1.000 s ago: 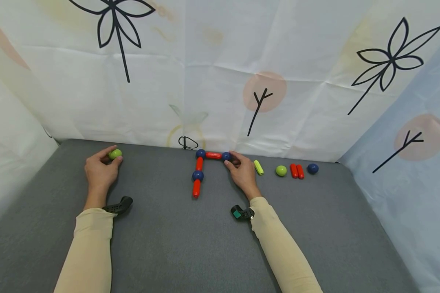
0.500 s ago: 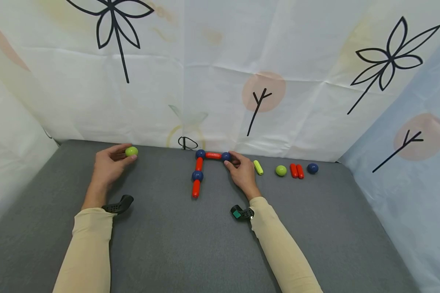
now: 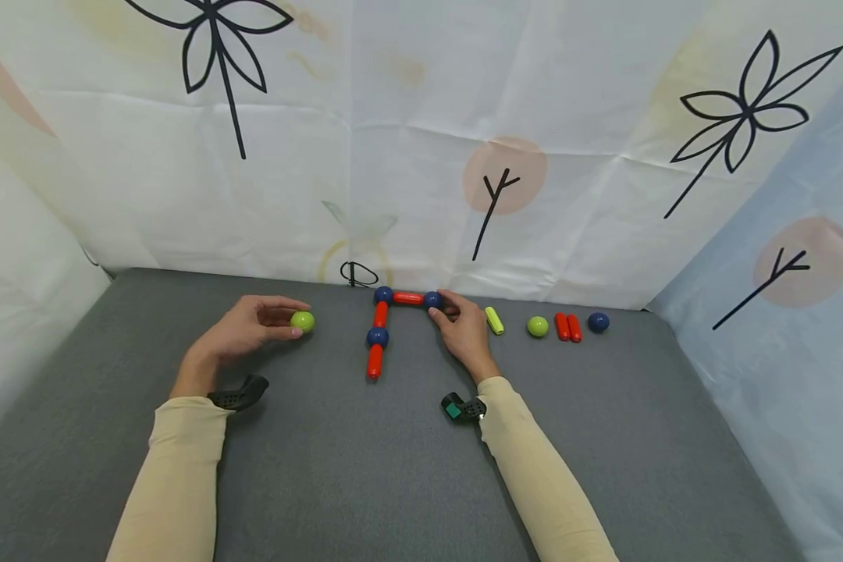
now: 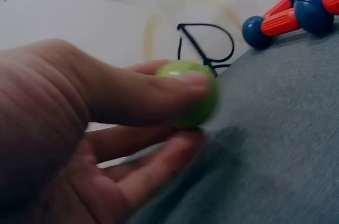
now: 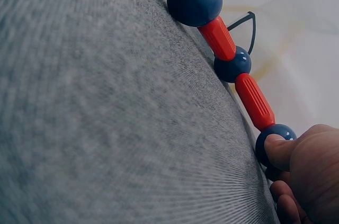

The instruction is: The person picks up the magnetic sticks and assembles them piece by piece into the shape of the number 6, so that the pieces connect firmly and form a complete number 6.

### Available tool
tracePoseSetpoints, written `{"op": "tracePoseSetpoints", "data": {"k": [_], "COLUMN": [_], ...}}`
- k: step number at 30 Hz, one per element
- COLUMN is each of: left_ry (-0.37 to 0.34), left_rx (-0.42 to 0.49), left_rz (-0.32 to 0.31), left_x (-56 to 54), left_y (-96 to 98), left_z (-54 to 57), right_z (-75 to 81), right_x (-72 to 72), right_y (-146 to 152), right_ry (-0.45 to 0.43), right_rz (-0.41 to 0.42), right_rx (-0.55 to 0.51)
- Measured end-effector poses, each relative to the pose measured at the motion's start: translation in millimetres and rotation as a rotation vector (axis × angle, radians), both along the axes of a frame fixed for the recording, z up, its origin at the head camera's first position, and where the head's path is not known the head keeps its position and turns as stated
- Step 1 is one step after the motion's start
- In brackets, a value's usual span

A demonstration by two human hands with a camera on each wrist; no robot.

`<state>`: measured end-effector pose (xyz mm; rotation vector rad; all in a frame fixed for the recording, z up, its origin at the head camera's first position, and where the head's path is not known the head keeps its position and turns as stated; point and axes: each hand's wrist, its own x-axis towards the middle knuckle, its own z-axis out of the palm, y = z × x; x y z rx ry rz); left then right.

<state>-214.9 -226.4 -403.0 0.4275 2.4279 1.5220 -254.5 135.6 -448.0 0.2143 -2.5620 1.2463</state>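
My left hand (image 3: 249, 328) pinches a green ball (image 3: 303, 321) between thumb and fingers, left of a joined chain of blue balls and red ridged rods. The left wrist view shows the same green ball (image 4: 190, 110) blurred, with the thumb across it. The chain bends at a blue corner ball (image 3: 383, 296): one red rod (image 3: 408, 298) runs right to a blue end ball (image 3: 432, 300), and the other side comes toward me through a blue ball (image 3: 377, 337) to a red rod (image 3: 375, 362). My right hand (image 3: 466, 332) holds the blue end ball (image 5: 283, 131) by thumb and fingers.
Right of my right hand lie a light green rod (image 3: 495, 321), a green ball (image 3: 537, 326), two red rods (image 3: 568, 327) side by side and a loose blue ball (image 3: 599, 322). A printed white cloth (image 3: 421, 218) rises behind the grey surface (image 3: 337, 468).
My left hand has carried the green ball to the right, closer to the chain, and lately a little toward me. The right hand stays at the blue end ball.
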Motion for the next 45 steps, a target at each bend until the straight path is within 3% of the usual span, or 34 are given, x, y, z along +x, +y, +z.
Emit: {"op": "tracePoseSetpoints", "data": {"k": [7,19,28,37,45], "left_ry": [-0.086,-0.192,-0.218,-0.234,-0.206], "left_rx": [0.027,0.135,0.129,0.106,0.059], "left_rz": [-0.304,-0.631,-0.678,-0.656,-0.635], "left_x": [-3.0,-2.8,-1.9,1.5,1.7], "left_y": [18.7,55.5,74.0,82.8,88.0], "left_z": [1.3,-1.1,-3.1,1.8,1.5], "right_z": [-0.7,0.1,-0.4,0.9,1.0], "right_x": [-1.1,-0.8,-0.6,-0.6,-0.7], "right_y": [-1,-1,0,-1,-1], "right_ry": [-0.005,-0.005,-0.015,-0.024,-0.030], "right_rz": [-0.002,0.000,0.001,-0.004,-0.003], "right_rx": [-0.010,-0.005,-0.005,-0.006,-0.001]}}
